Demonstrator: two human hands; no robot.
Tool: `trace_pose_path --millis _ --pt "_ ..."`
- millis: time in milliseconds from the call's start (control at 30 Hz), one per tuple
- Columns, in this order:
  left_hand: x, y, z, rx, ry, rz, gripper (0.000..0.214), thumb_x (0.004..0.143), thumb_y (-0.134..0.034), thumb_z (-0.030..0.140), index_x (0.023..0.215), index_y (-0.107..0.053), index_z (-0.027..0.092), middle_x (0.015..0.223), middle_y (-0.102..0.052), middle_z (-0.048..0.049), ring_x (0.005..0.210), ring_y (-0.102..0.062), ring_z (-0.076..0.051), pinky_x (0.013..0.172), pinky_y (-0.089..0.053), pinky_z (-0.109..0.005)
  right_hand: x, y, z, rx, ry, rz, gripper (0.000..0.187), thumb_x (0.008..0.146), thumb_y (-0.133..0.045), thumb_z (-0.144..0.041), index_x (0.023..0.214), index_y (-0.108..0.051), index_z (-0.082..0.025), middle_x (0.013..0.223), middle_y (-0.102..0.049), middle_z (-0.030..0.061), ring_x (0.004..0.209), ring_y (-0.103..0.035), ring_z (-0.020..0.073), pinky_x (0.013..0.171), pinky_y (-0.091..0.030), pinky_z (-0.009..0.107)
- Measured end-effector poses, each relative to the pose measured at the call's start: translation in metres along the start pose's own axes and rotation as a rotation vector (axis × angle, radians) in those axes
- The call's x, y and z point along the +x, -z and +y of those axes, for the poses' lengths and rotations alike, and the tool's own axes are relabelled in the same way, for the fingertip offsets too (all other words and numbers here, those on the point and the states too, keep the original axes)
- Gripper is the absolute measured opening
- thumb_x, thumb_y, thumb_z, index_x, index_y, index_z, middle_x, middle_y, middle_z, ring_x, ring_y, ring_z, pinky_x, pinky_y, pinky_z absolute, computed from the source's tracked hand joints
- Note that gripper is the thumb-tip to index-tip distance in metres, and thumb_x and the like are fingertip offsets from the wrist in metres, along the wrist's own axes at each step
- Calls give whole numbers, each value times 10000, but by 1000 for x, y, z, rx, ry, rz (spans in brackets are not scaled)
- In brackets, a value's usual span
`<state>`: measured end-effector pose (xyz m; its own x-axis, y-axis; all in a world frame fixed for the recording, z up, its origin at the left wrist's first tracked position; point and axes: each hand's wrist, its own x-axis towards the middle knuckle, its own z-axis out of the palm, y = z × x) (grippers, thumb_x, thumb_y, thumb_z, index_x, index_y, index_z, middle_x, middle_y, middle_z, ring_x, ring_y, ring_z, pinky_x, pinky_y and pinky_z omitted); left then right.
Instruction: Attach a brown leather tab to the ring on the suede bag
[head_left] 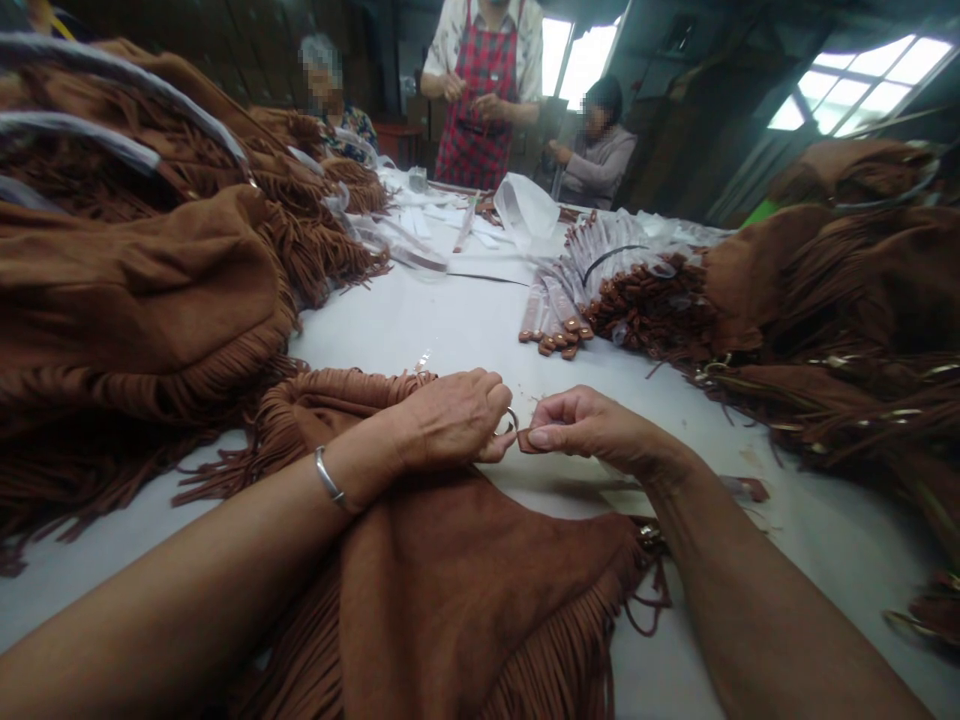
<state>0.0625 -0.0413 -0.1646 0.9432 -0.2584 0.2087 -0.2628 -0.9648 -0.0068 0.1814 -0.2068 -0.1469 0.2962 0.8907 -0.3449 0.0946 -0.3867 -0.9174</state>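
Note:
A brown suede bag [480, 560] with long fringe lies on the table under my forearms. Closed over its upper edge, my left hand [457, 420] grips a silver metal ring [514, 420] at the fingertips. My right hand [589, 430] pinches the brown leather end of a strap [529, 441], close beside the ring. I cannot tell whether the strap end touches the ring. Behind my right wrist, another brown tip of a plastic-wrapped strap [752, 488] shows. Metal hardware [651, 535] sits at the bag's right corner.
Fringed brown bags [142, 300] are heaped at the left, more bags [832, 270] at the right. A bundle of plastic-wrapped straps [559, 315] lies beyond my hands on the white table [360, 330]. Across it, a person in a checked apron [476, 110] stands between two other people.

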Motion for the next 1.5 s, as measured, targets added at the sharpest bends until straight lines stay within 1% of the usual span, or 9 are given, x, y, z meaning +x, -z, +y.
trace_pose_path --millis 200,400,467,567,700,867,1100,1333,1500 --pt "-2 0 0 -11 -14 -6 223 855 -454 339 887 -483 120 848 -508 -71 772 -481 -189 697 -411 -294 4 -4 5 -21 40 58 247 672 -696 -339 649 -594 -115 570 -520 -23 473 -338 50 430 -201 199" --pt "-8 -7 -4 40 -38 -3 217 833 -460 334 882 -488 125 848 -507 -75 787 -478 -203 707 -409 -311 5 -12 0 -37 9 81 338 641 -715 -412 620 -543 -122 522 -439 -57 471 -300 48 459 -199 209" --pt "-10 -7 -4 85 -17 -18 246 835 -451 358 897 -501 125 868 -514 -87 820 -479 -221 724 -404 -335 5 -14 1 -42 4 86 357 648 -711 -434 632 -537 -122 521 -418 -63 475 -291 48 466 -194 211" --pt "-14 -6 -1 138 71 -34 300 840 -434 414 964 -512 152 918 -525 -96 857 -476 -256 724 -391 -383 7 -17 4 -39 3 72 375 655 -702 -457 653 -541 -119 541 -426 -56 487 -299 51 471 -191 211" --pt "-21 -5 3 137 165 7 325 847 -404 441 1008 -508 178 905 -527 -85 844 -474 -266 711 -392 -401 12 -22 8 -22 -8 43 379 662 -694 -465 663 -536 -121 544 -421 -56 483 -295 50 463 -175 210" --pt "-23 -12 -1 75 133 51 252 828 -428 369 886 -516 140 848 -528 -80 812 -479 -238 735 -410 -366 15 -24 9 10 -6 28 363 679 -696 -435 642 -504 -130 522 -411 -65 466 -275 42 449 -155 206" --pt "-24 -17 -9 44 75 83 248 821 -450 372 840 -507 131 813 -539 -81 786 -492 -239 717 -430 -366 11 -23 2 19 -5 27 327 702 -687 -407 659 -518 -131 511 -412 -69 451 -269 38 439 -154 204" --pt "-26 -18 -7 68 59 148 252 826 -428 368 820 -506 128 774 -530 -89 746 -489 -249 662 -434 -373 13 -27 -6 39 -40 41 321 668 -713 -385 646 -523 -128 505 -423 -68 446 -282 37 438 -176 203" --pt "-26 -20 -5 89 51 149 259 825 -423 372 817 -506 126 772 -528 -92 744 -488 -252 655 -434 -376 12 -27 -8 20 -24 47 310 677 -709 -371 650 -523 -125 514 -435 -62 456 -293 37 438 -171 200"
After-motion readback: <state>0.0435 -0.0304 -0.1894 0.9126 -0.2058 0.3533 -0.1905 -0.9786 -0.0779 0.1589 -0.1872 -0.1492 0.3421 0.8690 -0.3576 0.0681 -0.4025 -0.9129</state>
